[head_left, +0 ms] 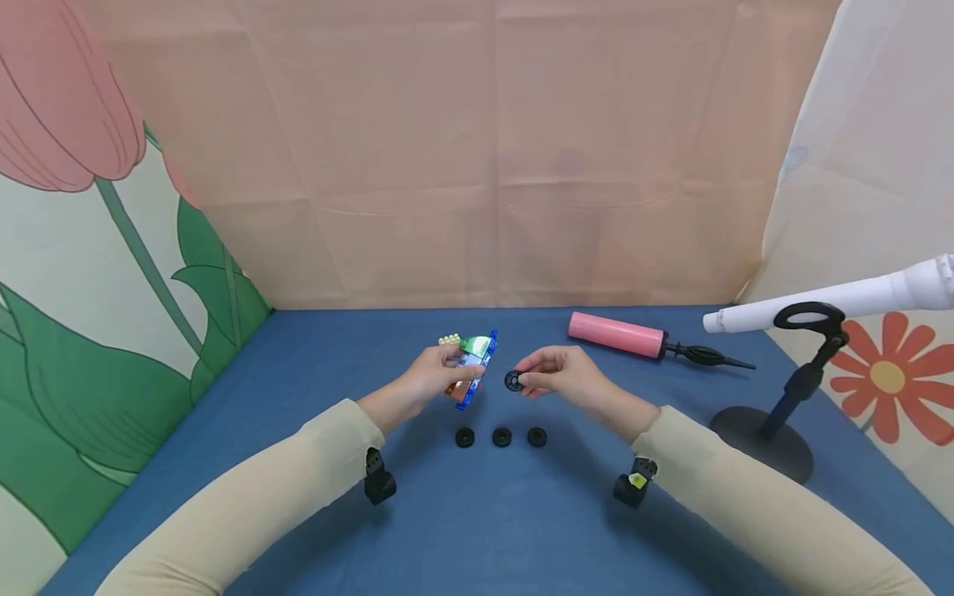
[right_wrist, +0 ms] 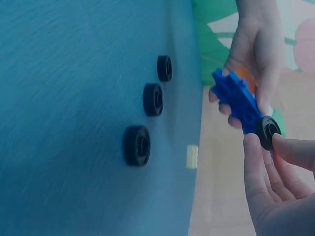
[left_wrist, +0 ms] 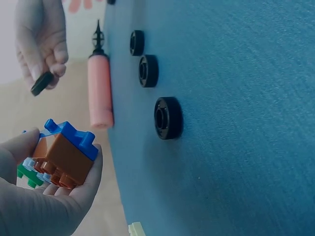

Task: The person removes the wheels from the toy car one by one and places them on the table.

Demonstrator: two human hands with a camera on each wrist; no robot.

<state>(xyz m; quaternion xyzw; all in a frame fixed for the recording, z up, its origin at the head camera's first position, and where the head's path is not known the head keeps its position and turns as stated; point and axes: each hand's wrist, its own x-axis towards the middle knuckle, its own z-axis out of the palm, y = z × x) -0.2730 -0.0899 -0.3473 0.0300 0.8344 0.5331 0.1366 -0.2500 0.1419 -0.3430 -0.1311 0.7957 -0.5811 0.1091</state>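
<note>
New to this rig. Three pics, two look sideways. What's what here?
No machine: a person works with bare hands, wearing three cameras. The wide picture is from the head, looking down at a blue table. The two tilted pictures come from cameras on each wrist, so the table looks turned on its side. The left hand grips a toy block build with a blue base. The right hand pinches a small black wheel close beside it. Three more black wheels lie in a row on the table. Farther back are a pink hand pump and a black stand holding a white tube.
</note>
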